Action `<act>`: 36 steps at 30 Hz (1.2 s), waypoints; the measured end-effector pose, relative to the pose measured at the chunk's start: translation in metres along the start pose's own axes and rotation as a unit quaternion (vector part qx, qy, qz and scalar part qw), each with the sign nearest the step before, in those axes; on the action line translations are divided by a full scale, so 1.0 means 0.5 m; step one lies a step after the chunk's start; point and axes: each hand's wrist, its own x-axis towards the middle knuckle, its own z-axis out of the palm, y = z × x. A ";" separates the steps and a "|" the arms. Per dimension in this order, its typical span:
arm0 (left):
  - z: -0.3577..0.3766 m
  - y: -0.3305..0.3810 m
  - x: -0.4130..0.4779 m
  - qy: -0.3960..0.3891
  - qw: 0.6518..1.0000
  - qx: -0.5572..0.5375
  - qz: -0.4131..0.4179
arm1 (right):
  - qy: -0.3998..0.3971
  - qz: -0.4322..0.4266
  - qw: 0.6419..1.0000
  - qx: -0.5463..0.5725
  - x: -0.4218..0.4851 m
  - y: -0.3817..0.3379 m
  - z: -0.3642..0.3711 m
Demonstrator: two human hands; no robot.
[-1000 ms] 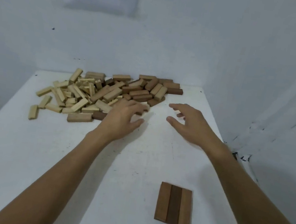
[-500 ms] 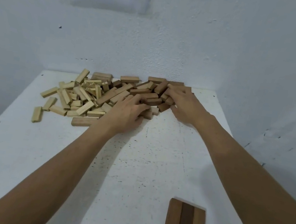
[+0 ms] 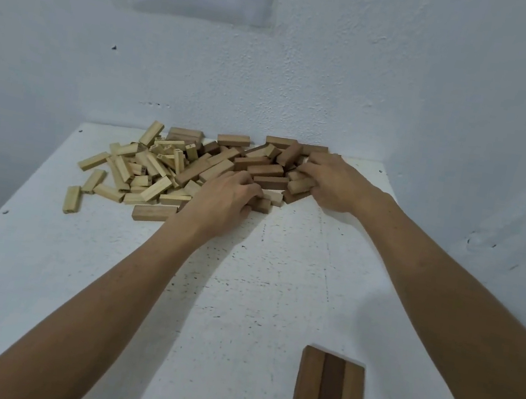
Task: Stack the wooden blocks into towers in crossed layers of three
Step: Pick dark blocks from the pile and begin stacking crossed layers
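On the big white counter (image 3: 39, 268), a heap of small wooden blocks (image 3: 170, 168) lies under both hands. A flat row of three brown blocks (image 3: 330, 394) lies far behind the right hand (image 3: 335, 186), which pinches a pale block (image 3: 301, 186). The left hand (image 3: 219, 206) curls on the heap; I cannot tell its hold.

A white, speckled table (image 3: 39, 268) carries a loose pile of wooden blocks (image 3: 191, 168) at its far edge, pale ones on the left, darker brown ones on the right. One pale block (image 3: 71, 199) lies just apart at the pile's left. Near the front right, three brown blocks (image 3: 330, 394) lie flat, side by side and touching.
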 end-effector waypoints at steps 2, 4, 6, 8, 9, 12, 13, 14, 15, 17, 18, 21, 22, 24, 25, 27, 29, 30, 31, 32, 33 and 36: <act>0.000 -0.002 -0.002 0.001 1.000 -0.011 0.002 | -0.015 0.019 0.999 -0.040 -0.011 -0.006 -0.016; 0.001 0.001 -0.005 -0.003 0.999 -0.031 -0.005 | -0.028 0.039 0.997 -0.052 -0.025 -0.014 -0.024; -0.001 0.010 -0.011 -0.007 0.998 -0.051 -0.024 | -0.010 0.053 0.998 -0.026 -0.044 -0.022 -0.022; -0.002 0.019 -0.018 -0.010 0.998 -0.061 -0.034 | 0.032 0.064 0.997 0.013 -0.064 -0.033 -0.021; -0.003 0.023 -0.022 -0.010 0.997 -0.066 -0.034 | 0.051 0.065 0.996 0.036 -0.075 -0.041 -0.025; -0.008 0.030 -0.053 0.013 0.997 -0.076 -0.019 | 0.046 0.067 0.991 0.105 -0.111 -0.074 -0.036; -0.009 0.032 -0.069 0.028 0.997 -0.071 -0.015 | 0.031 0.063 0.990 0.123 -0.123 -0.091 -0.040; -0.013 0.034 -0.087 0.040 0.997 -0.062 -0.017 | 0.014 0.057 0.989 0.136 -0.137 -0.111 -0.043; -0.018 0.037 -0.107 0.049 0.997 -0.053 -0.022 | -0.004 0.050 0.988 0.144 -0.152 -0.133 -0.046; -0.032 0.043 -0.153 0.052 0.996 -0.057 -0.041 | -0.041 0.034 0.989 0.139 -0.181 -0.180 -0.051; -0.042 0.047 -0.175 0.052 0.995 -0.072 -0.051 | -0.057 0.023 0.990 0.128 -0.193 -0.202 -0.052; -0.070 0.056 -0.240 0.048 0.987 -0.126 -0.091 | -0.093 -0.006 0.990 0.103 -0.220 -0.275 -0.056; -0.076 0.058 -0.259 0.041 0.983 -0.144 -0.107 | -0.105 -0.015 0.990 0.092 -0.224 -0.298 -0.054; -0.084 0.059 -0.294 0.027 0.977 -0.172 -0.123 | -0.127 -0.030 0.989 0.076 -0.232 -0.341 -0.048; -0.087 0.057 -0.309 0.024 0.975 -0.182 -0.125 | -0.134 -0.033 0.988 0.075 -0.237 -0.361 -0.042; -0.091 0.050 -0.335 0.022 0.972 -0.196 -0.127 | -0.136 -0.031 0.987 0.083 -0.246 -0.394 -0.030; -0.092 0.041 -0.357 0.018 0.970 -0.206 -0.127 | -0.133 -0.023 0.986 0.094 -0.258 -0.419 -0.019; -0.093 0.036 -0.368 0.014 0.969 -0.214 -0.122 | -0.128 -0.020 0.987 0.097 -0.265 -0.429 -0.014; -0.094 0.034 -0.377 0.010 0.968 -0.224 -0.115 | -0.120 -0.018 0.987 0.101 -0.272 -0.438 -0.010; -0.097 0.035 -0.386 0.007 0.966 -0.236 -0.107 | -0.110 -0.013 0.988 0.109 -0.278 -0.446 -0.007; -0.098 0.037 -0.395 0.005 0.964 -0.246 -0.101 | -0.103 -0.009 0.987 0.120 -0.284 -0.454 -0.004; -0.102 0.049 -0.419 0.008 0.956 -0.276 -0.098 | -0.086 0.004 0.986 0.145 -0.297 -0.472 0.005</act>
